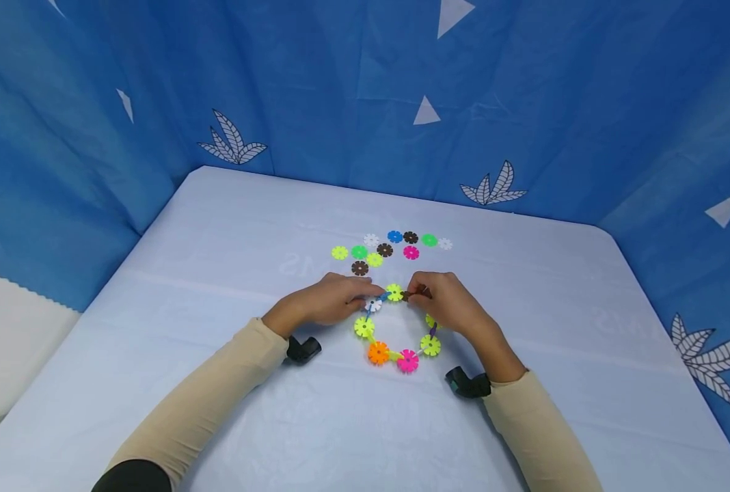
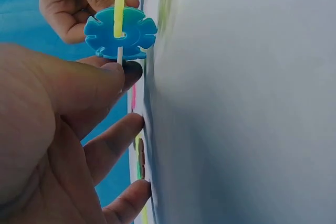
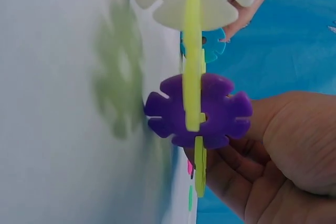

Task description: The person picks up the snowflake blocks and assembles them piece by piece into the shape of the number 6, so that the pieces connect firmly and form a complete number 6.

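Slotted, flower-shaped plastic discs are interlocked into a ring on the table. My left hand pinches the white disc at the ring's upper left, which shows edge-on below the blue disc in the left wrist view. On the far side, my right hand pinches a brown disc beside the yellow disc; the fingers hide most of it. The purple disc sits between yellow discs near the right wrist. An orange disc and a pink disc form the near side.
Loose discs lie behind the ring, among them a brown disc, a blue disc and a pink disc. A white cloth covers the table. Blue patterned curtains hang around it.
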`<state>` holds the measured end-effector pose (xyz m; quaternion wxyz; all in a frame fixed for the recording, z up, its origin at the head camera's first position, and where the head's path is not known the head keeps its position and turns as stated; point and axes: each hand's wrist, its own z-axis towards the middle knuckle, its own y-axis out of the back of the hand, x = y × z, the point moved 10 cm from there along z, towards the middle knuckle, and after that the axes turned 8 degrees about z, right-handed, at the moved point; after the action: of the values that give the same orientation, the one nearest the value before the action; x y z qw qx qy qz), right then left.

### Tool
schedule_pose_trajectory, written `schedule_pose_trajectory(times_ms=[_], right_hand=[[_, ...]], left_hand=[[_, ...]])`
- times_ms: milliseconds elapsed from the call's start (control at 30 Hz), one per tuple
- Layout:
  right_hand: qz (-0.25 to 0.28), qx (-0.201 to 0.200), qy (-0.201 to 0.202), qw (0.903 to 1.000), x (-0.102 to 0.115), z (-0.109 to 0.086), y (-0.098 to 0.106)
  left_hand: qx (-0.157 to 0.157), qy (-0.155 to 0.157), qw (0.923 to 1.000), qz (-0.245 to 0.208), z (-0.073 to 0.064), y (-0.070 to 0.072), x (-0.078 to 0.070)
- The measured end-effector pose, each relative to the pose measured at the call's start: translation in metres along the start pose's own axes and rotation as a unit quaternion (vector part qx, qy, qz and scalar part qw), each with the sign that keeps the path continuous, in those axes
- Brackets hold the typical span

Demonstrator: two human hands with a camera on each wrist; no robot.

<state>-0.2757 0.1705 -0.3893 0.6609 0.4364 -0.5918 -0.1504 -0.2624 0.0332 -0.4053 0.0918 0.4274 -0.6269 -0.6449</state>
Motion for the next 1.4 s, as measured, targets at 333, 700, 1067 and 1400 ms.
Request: schedule_pose_trajectory(times_ms=[333, 700, 1067, 1400], right_hand=[[0.011, -0.002, 0.006, 0.9999, 0.0, 0.002, 0.0], [0.035, 0.027, -0.017, 0.9989, -0.01, -0.001, 0.002], [0.039, 0.029, -0.04, 0.998, -0.024, -0.004, 0.011], [0.042, 0.032, -0.044, 0.9976, -0.025, -0.004, 0.009]], left_hand=[[0.003, 0.006, 0.9999, -0.008, 0.0, -0.001, 0.002], [0.002, 0.001, 1.0, -0.009, 0.003, -0.002, 0.002], [0.003, 0.001, 1.0, -0.004, 0.003, -0.001, 0.001], [0.0, 0.0, 1.0, -0.004, 0.002, -0.002, 0.001]])
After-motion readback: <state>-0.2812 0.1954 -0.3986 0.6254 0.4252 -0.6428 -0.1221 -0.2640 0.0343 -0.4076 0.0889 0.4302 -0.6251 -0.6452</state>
